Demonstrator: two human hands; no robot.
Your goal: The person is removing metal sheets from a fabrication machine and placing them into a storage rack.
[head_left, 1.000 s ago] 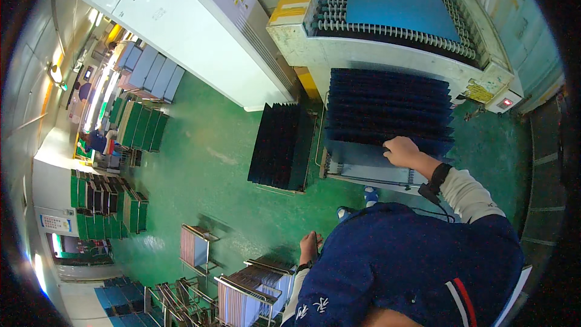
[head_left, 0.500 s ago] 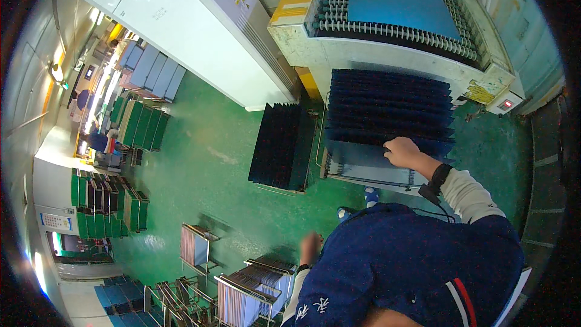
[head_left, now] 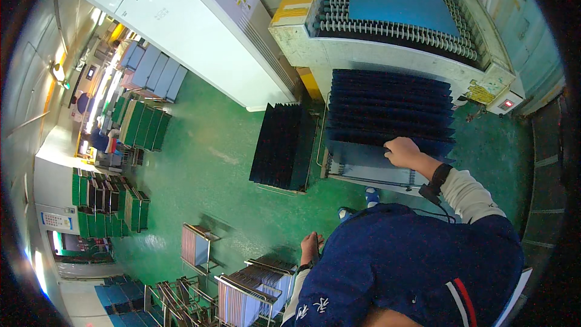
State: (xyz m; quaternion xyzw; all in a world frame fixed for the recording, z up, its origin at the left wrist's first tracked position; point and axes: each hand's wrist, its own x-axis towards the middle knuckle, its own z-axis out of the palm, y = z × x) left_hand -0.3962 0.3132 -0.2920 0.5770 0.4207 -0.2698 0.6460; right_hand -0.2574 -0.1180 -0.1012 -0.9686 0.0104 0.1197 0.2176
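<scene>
Gripping the nearest dark sheet (head_left: 356, 151) mid-edge with the right hand (head_left: 402, 152), long way left to right; can't really tell the grip of the left hand (head_left: 310, 248), well off near-left.

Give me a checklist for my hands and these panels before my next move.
1. Right hand gripping the upper edge of the front dark panel: ok.
2. Left hand free: ok, nothing visible in it.
3. Blue panel lying flat on the rollers: ok.
4. Lower edges of the dark panels seated in the rack: cannot tell, hidden.
5. Black wrist device clear of the rack: cannot tell.
</scene>
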